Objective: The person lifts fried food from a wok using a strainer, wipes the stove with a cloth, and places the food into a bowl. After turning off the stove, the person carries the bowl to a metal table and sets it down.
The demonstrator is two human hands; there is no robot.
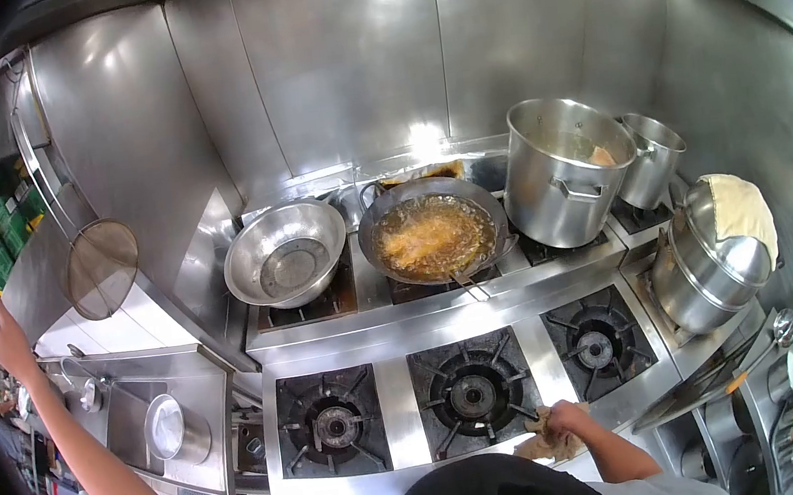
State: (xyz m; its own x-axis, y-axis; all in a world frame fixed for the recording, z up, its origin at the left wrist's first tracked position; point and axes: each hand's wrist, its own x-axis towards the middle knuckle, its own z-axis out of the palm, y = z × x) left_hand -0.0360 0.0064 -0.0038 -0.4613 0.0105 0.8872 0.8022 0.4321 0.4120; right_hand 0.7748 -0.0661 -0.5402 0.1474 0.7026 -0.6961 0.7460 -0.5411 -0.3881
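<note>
At the far left my left hand (5,333) is raised beside the hanging mesh strainer (103,268); its fingers are partly raised, and I cannot make out anything in them. My right hand (567,418) grips a brown cloth (547,438) at the front edge of the stove (396,414). On the back row, a dark wok (375,213) holds bubbling oil with golden food (429,236) frying in it. A metal handle sticks out over the wok's front rim. Left of the wok rests a wide steel bowl (323,226).
A tall stockpot (547,193), a smaller pot (652,174) and a lidded pot (698,272) with a pale cloth (743,211) stand on the right. Three front burners are near me. A sink (128,425) with a pot (193,437) lies left; utensils hang at lower right.
</note>
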